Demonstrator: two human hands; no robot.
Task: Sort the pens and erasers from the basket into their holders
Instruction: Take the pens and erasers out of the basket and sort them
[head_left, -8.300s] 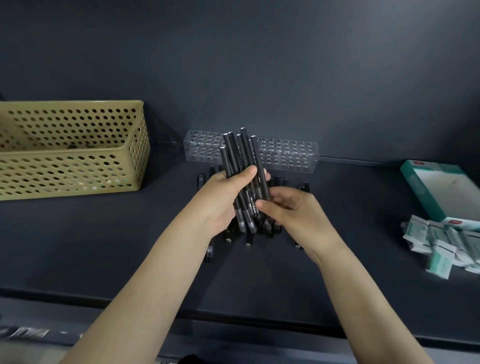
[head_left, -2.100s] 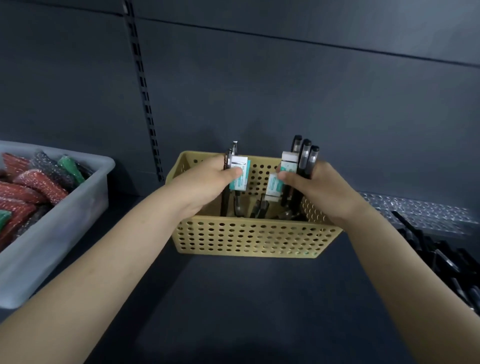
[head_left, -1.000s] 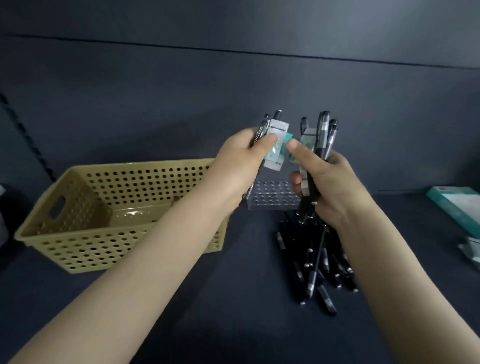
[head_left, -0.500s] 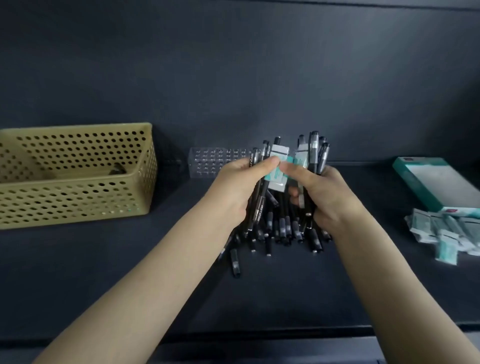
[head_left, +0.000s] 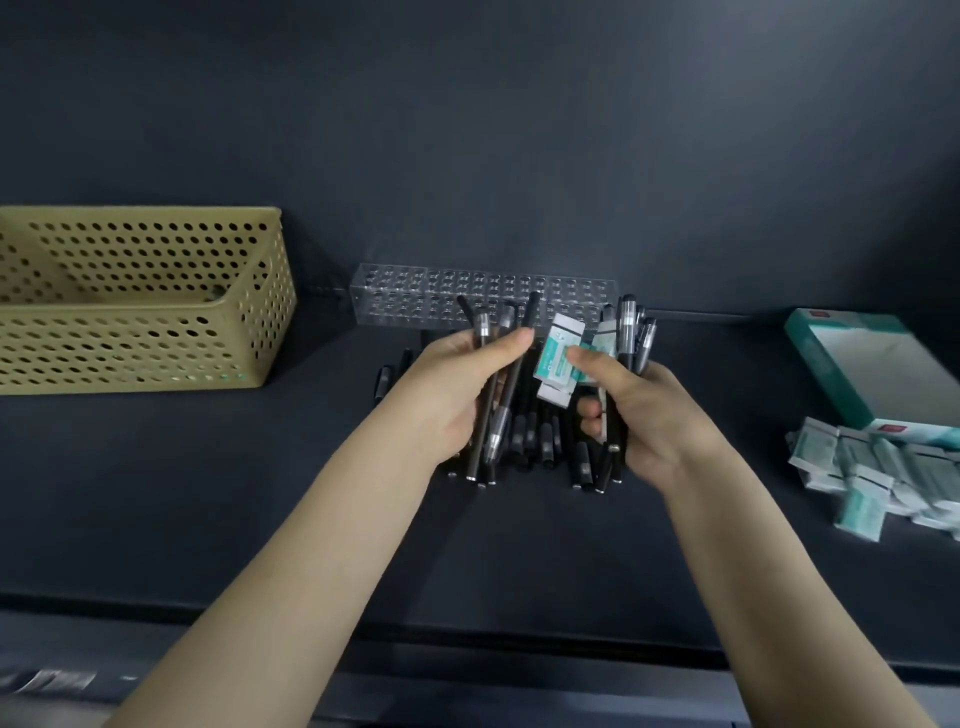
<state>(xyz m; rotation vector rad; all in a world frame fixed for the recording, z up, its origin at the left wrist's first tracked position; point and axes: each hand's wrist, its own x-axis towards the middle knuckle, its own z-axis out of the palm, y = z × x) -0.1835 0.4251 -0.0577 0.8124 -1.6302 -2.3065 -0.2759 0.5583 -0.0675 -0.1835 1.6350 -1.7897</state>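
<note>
My left hand (head_left: 457, 389) grips a bunch of black pens (head_left: 501, 364) upright. My right hand (head_left: 639, 410) holds more pens (head_left: 627, 332) and pinches a white-and-teal eraser (head_left: 558, 356) between thumb and fingers. Both hands hover over a pile of black pens (head_left: 540, 441) lying on the dark shelf. Just behind them stands the clear pen holder (head_left: 415, 296) with its rows of holes. The yellow perforated basket (head_left: 145, 332) sits at the left. At the right lies the teal eraser box (head_left: 878, 374), with loose erasers (head_left: 883, 473) in front of it.
The dark shelf's front edge (head_left: 467, 623) runs across below my forearms. A dark back wall rises directly behind the pen holder.
Both hands have dropped slightly toward the pen pile. The eraser that my left thumb touched is now held by my right hand alone, and the two hands have drawn a little apart.
</note>
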